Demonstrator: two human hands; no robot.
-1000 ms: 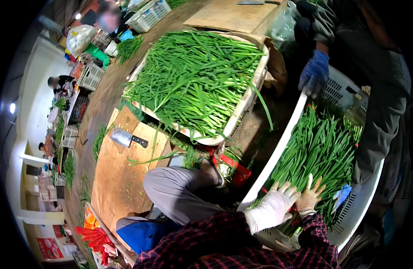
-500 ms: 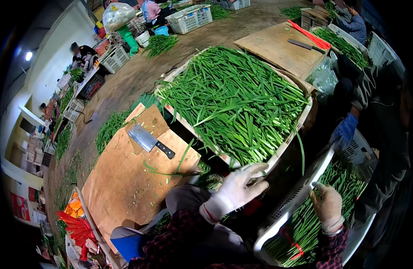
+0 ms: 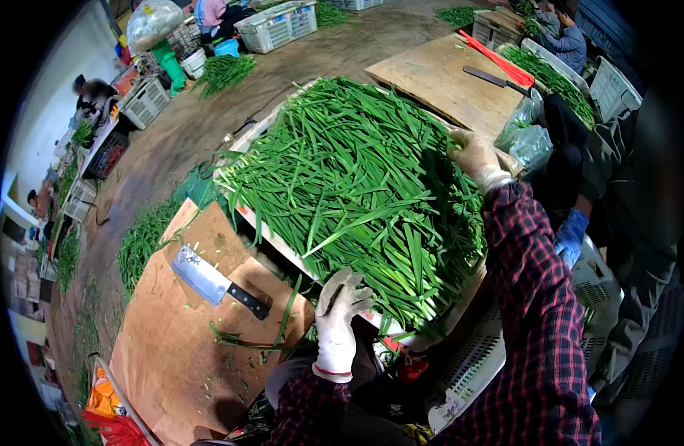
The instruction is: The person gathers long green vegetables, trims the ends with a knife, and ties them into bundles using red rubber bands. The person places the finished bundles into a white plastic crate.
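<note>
Head camera: from my distant place I see two gloved hands at a pale crate (image 3: pixel 281 246), which is filled with long green leaves (image 3: pixel 357 193) and occupies the middle of the frame. The left hand (image 3: pixel 340 308) is at the lower middle, just by the near edge of this crate. Its fingers are half bent and rather close together; I cannot tell if they hold the edge. The right hand (image 3: pixel 479 160) is at the right of centre, by the upper right corner of the crate. Its fingers are bent too, but what is under them is hidden from me, so I cannot tell how firmly they close.

In the lower left, a cleaver (image 3: pixel 201 275) lies on a wooden desk (image 3: pixel 171 357), its black handle directed to the lower right. In the upper right, a second board (image 3: pixel 420 78) carries a long knife (image 3: pixel 494 79) and red strips (image 3: pixel 498 59). Below these I notice a clear plastic bag (image 3: pixel 531 146), and, nearer the right edge, a co-worker's blue glove (image 3: pixel 571 234).
</note>
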